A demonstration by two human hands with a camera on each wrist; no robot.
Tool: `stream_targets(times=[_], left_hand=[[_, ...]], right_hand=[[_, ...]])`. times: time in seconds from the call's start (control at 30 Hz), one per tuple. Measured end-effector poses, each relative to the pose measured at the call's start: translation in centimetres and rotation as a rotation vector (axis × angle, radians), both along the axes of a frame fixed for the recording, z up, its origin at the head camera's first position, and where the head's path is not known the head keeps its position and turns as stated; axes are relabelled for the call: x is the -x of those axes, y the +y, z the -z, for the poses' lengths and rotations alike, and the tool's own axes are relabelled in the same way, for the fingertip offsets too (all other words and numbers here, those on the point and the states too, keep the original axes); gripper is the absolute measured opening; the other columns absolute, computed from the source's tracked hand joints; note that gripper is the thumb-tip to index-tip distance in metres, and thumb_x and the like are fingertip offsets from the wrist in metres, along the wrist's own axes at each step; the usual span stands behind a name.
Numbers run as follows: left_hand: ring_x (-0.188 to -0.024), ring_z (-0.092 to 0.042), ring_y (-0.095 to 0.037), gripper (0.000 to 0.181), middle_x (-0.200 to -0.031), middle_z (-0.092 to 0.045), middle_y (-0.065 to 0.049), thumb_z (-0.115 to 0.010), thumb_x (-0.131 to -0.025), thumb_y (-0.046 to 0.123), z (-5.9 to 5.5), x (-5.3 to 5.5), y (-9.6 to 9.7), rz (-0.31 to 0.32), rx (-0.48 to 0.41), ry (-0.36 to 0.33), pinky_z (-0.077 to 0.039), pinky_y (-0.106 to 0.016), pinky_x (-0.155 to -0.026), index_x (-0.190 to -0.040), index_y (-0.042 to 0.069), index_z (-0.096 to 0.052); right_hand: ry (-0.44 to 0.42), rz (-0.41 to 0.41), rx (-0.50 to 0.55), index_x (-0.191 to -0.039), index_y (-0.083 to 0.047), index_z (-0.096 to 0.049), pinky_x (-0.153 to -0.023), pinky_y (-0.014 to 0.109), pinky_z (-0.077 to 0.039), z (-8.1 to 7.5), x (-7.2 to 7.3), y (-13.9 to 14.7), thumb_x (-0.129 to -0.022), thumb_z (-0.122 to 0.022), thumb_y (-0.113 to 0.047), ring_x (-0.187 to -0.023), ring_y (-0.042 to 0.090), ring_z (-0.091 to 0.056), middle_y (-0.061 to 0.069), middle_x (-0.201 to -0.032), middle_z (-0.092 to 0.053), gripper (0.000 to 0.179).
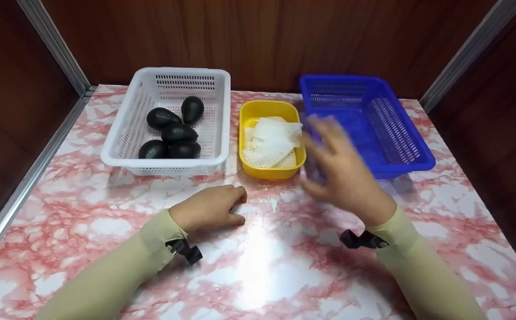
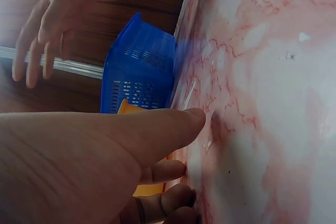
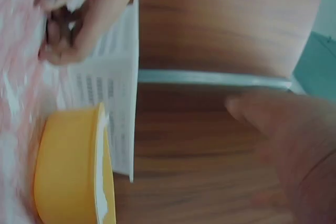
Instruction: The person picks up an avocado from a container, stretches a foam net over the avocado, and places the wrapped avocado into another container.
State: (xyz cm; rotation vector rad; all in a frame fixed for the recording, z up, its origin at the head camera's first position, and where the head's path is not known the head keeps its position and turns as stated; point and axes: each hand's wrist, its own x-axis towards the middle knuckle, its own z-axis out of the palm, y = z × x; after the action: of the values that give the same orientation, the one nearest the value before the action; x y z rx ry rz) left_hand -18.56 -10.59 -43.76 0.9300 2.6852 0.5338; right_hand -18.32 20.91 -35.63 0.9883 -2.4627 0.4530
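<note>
My right hand (image 1: 342, 171), blurred by motion, is raised between the yellow tub (image 1: 271, 173) and the blue basket (image 1: 418, 146); its fingers are spread and hold nothing. White foam netting (image 1: 271, 140) lies bunched in the tub, close to those fingertips. Loosely bent and without anything in its grasp, my left hand (image 1: 211, 206) rests on the table in front of the tub. In the left wrist view its thumb (image 2: 173, 127) lies right at the tabletop. Several dark avocados (image 1: 180, 132) lie in the white basket (image 1: 120, 146), beyond the left hand.
The three containers stand in a row on a red-and-white marbled table (image 1: 111, 226). Brown wood panels (image 1: 262, 44) close off the back and both sides, with metal strips (image 1: 58, 49) in the corners.
</note>
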Motion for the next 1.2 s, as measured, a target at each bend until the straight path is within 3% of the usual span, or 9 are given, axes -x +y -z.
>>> stream_targets(times=[0.13,0.2,0.3,0.47,0.67,0.87,1.2], left_hand=[[-0.090,-0.058,-0.023,0.041,-0.103,-0.064,-0.004,-0.079,-0.094,0.038,0.0,0.0,0.0,-0.002,0.005,0.006,-0.053,-0.046,-0.088,-0.124,0.013,-0.063],[-0.090,-0.059,-0.022,0.042,-0.104,-0.065,-0.003,-0.079,-0.094,0.038,0.0,0.0,-0.1,-0.005,0.010,0.003,-0.053,-0.046,-0.088,-0.125,0.014,-0.063],[-0.093,-0.061,-0.023,0.043,-0.106,-0.066,-0.004,-0.079,-0.094,0.038,0.1,0.0,-0.1,-0.012,0.019,-0.002,-0.054,-0.046,-0.089,-0.126,0.015,-0.063],[-0.096,-0.064,-0.025,0.043,-0.110,-0.068,-0.006,-0.078,-0.093,0.036,0.1,0.0,-0.1,-0.012,0.029,0.001,-0.056,-0.047,-0.091,-0.126,0.015,-0.063],[-0.094,-0.063,-0.024,0.044,-0.110,-0.067,-0.005,-0.079,-0.093,0.035,0.1,0.0,0.1,0.001,0.044,0.000,-0.055,-0.048,-0.090,-0.128,0.015,-0.063],[-0.092,-0.063,-0.026,0.044,-0.109,-0.067,-0.007,-0.079,-0.093,0.034,0.0,0.0,0.2,0.013,0.044,0.005,-0.056,-0.049,-0.089,-0.128,0.013,-0.064],[-0.095,-0.065,-0.026,0.043,-0.113,-0.068,-0.008,-0.078,-0.094,0.034,0.0,-0.2,0.1,0.000,0.042,-0.008,-0.056,-0.049,-0.092,-0.128,0.013,-0.063]], right_hand=[[-0.093,-0.297,-0.144,-0.157,-0.023,-0.061,-0.124,0.049,-0.049,0.7,-0.7,-1.2,-0.085,-0.095,-0.026,-0.154,0.036,-0.052,0.014,-0.168,-0.051,0.079],[-0.141,-0.378,-0.195,-0.153,-0.026,-0.064,-0.119,0.043,-0.054,1.3,-0.8,-1.7,-0.087,-0.094,-0.027,-0.147,0.029,-0.059,0.009,-0.162,-0.057,0.073],[-0.203,-0.431,-0.243,-0.144,-0.024,-0.071,-0.112,0.041,-0.058,2.3,-0.7,-2.1,-0.086,-0.094,-0.025,-0.137,0.026,-0.065,0.008,-0.152,-0.065,0.062],[-0.324,-0.408,-0.335,-0.130,-0.022,-0.077,-0.096,0.040,-0.064,3.8,-0.5,-2.6,-0.083,-0.094,-0.024,-0.120,0.025,-0.068,0.009,-0.140,-0.068,0.050],[-0.418,-0.329,-0.406,-0.126,-0.022,-0.079,-0.089,0.038,-0.063,5.1,-0.4,-2.8,-0.082,-0.090,-0.022,-0.105,0.021,-0.069,0.004,-0.133,-0.069,0.046],[-0.449,-0.315,-0.458,-0.119,-0.023,-0.080,-0.088,0.037,-0.061,6.0,-0.4,-3.0,-0.079,-0.088,-0.015,-0.108,0.023,-0.068,0.004,-0.126,-0.070,0.042],[-0.453,-0.295,-0.472,-0.119,-0.026,-0.081,-0.087,0.036,-0.059,6.3,-0.4,-3.3,-0.078,-0.088,-0.017,-0.109,0.023,-0.066,0.002,-0.126,-0.070,0.042]])
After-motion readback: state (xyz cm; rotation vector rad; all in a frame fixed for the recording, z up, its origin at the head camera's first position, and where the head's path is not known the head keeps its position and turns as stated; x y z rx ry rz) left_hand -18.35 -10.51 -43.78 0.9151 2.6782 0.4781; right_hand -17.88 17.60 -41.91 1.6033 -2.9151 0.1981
